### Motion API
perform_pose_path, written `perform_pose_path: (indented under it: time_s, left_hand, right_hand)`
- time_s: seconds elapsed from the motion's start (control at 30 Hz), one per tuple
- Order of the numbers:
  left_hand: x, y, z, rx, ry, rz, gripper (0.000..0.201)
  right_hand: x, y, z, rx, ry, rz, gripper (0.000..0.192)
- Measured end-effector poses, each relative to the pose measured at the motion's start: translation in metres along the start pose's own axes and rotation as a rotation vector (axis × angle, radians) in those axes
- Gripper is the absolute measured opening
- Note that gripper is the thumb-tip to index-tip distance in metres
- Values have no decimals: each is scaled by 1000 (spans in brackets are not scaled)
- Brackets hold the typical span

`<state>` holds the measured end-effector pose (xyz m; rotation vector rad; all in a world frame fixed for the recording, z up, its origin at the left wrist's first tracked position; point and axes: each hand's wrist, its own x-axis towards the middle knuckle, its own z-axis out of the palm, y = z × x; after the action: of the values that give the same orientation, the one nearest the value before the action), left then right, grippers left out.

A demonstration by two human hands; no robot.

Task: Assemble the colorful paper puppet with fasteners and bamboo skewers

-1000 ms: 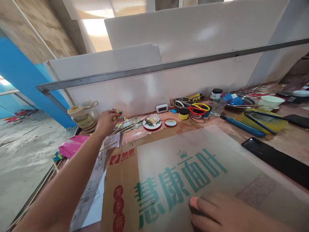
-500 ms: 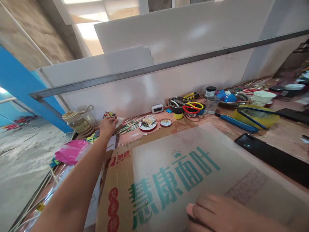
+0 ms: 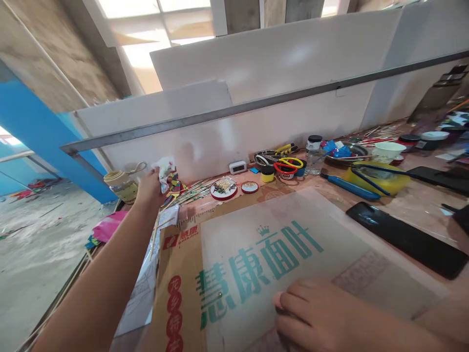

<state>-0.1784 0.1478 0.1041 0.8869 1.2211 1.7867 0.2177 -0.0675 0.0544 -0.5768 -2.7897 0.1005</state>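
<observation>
L hand [image 3: 148, 186] stretched out w/ fingers pinched on a crumpled white tissue [image 3: 163, 168], lifted nr the woven jar [image 3: 120, 185]; R hand [image 3: 322, 315] flat, fingers loosely curled on translucent sheet [image 3: 293, 254] over cardboard [image 3: 176, 293]

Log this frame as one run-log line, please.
left hand: lifted, gripping crumpled white cloth | right hand: flat on translucent sheet over cardboard | nearby: sticks

Right hand [image 3: 322, 318] cut off below
</observation>
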Motion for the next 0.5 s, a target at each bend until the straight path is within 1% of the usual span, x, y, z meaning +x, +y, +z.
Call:
perform_pose_path:
  time_s: [0.13, 0.3, 0.43, 0.5]
  left_hand:
    - [-40, 2, 11, 62, -79, -70, 19]
    - [-92, -8, 22, 172, -154, -58, 25]
    - [-128, -13, 27, 295, -293, -61, 40]
    - [-146, -15, 32, 359, -372, -83, 40]
  right_hand:
    - [-2, 1, 0, 3, 0, -29, 5]
    - [-5, 5, -2, 47, -52, -55, 5]
    - [-5, 16, -10, 29, -66, 7, 6]
    - [-4, 24, -18, 12, -57, 54, 8]
